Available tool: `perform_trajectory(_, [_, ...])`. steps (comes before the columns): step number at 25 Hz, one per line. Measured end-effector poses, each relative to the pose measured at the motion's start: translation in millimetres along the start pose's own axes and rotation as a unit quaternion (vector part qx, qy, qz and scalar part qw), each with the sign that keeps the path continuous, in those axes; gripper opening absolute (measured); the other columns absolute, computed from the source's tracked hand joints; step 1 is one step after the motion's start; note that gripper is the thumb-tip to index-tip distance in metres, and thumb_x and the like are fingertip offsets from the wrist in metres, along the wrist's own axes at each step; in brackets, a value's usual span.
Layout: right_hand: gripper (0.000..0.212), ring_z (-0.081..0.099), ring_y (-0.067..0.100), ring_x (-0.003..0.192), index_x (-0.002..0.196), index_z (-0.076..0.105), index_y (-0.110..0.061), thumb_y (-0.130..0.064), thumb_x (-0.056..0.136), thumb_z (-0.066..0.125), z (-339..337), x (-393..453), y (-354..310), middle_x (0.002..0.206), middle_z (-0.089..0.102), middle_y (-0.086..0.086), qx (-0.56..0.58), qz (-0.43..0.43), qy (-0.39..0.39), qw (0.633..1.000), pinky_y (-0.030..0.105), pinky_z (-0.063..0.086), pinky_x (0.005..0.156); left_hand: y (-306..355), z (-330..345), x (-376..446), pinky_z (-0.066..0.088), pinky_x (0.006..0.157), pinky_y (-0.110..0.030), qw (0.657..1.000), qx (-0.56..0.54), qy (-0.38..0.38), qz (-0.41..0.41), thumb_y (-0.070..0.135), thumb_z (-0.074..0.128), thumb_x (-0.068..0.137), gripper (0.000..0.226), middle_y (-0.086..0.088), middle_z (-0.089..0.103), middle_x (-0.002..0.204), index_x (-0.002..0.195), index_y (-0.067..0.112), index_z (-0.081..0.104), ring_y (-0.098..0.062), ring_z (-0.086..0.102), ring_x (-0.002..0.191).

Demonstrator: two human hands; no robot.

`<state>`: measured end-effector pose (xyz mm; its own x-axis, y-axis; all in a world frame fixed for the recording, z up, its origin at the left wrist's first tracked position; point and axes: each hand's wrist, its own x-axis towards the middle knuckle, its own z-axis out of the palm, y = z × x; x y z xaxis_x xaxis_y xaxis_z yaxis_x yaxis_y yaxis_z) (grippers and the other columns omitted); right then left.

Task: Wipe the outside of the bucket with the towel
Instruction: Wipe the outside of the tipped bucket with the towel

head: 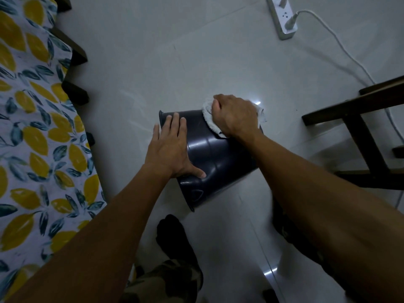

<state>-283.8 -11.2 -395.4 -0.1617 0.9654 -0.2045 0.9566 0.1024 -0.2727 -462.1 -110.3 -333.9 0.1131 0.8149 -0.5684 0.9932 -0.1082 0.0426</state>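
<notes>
Here the wiping is under way: the dark bucket point(215, 154) lies on its side on the tiled floor point(196, 62), rim toward nine o'clock. The left hand point(169, 147) rests flat, fingers together, steadying it. The right hand point(235, 115) is bunched on the white towel point(211, 119) at one o'clock. Next, probably roll the bucket for unwiped wall.

A: Where is free room around the bucket point(218, 158)?
B: The tiled floor point(196, 62) beyond it is open. The bed point(32, 127) closes the left side; a wooden chair point(358, 127) and a white cable point(341, 47) stand right.
</notes>
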Motion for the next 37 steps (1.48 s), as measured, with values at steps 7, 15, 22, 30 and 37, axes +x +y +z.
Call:
perform_trajectory(7, [0.051,0.04,0.027,0.149,0.151,0.049,-0.019,-0.04,0.108,0.034,15,-87,7,0.158,0.048,0.008,0.024,0.011,0.093,0.995,0.044,0.032,0.121,-2,-2,4,0.002,0.125,-0.054,1.0,-0.025,-0.006,-0.012,0.095,0.065,0.042,0.164,-0.012,-0.012,0.169,0.159,0.008,-0.009,-0.028,-0.011,0.155])
perform_trajectory(15, [0.053,0.029,0.039,0.154,0.154,0.045,-0.007,-0.033,0.108,0.041,35,-160,-7,0.163,0.039,0.014,0.027,-0.143,0.092,0.985,0.052,0.029,0.124,5,9,-5,0.001,0.126,-0.049,0.999,-0.025,0.028,0.001,0.096,0.06,0.047,0.159,-0.014,-0.009,0.168,0.159,0.004,-0.006,-0.03,-0.007,0.156])
perform_trajectory(22, [0.039,0.07,0.029,0.105,0.111,0.07,-0.019,-0.039,0.102,0.038,2,-32,-48,0.108,0.076,0.006,0.053,-0.09,-0.017,0.994,0.041,0.052,0.091,7,10,-8,0.001,0.126,-0.05,0.999,-0.039,0.021,-0.003,0.099,0.057,0.039,0.165,-0.013,-0.012,0.168,0.159,0.008,-0.011,-0.029,-0.01,0.155])
perform_trajectory(30, [0.049,0.063,0.043,0.112,0.125,0.058,-0.011,-0.045,0.1,0.034,-23,0,21,0.124,0.066,0.02,0.041,0.147,-0.081,0.985,0.047,0.047,0.093,12,2,-6,0.005,0.124,-0.042,0.999,-0.044,0.014,-0.024,0.089,0.073,0.042,0.164,-0.01,-0.014,0.168,0.159,0.009,-0.01,-0.028,-0.013,0.155])
perform_trajectory(37, [0.048,0.064,0.041,0.11,0.131,0.048,-0.013,-0.05,0.104,0.033,-28,-46,53,0.12,0.067,0.02,0.211,0.289,-0.034,0.933,0.045,0.048,0.089,32,5,-31,0.016,0.122,-0.042,0.998,-0.041,0.052,-0.013,0.086,0.074,0.045,0.159,-0.014,-0.012,0.168,0.16,0.009,-0.004,-0.03,-0.01,0.155])
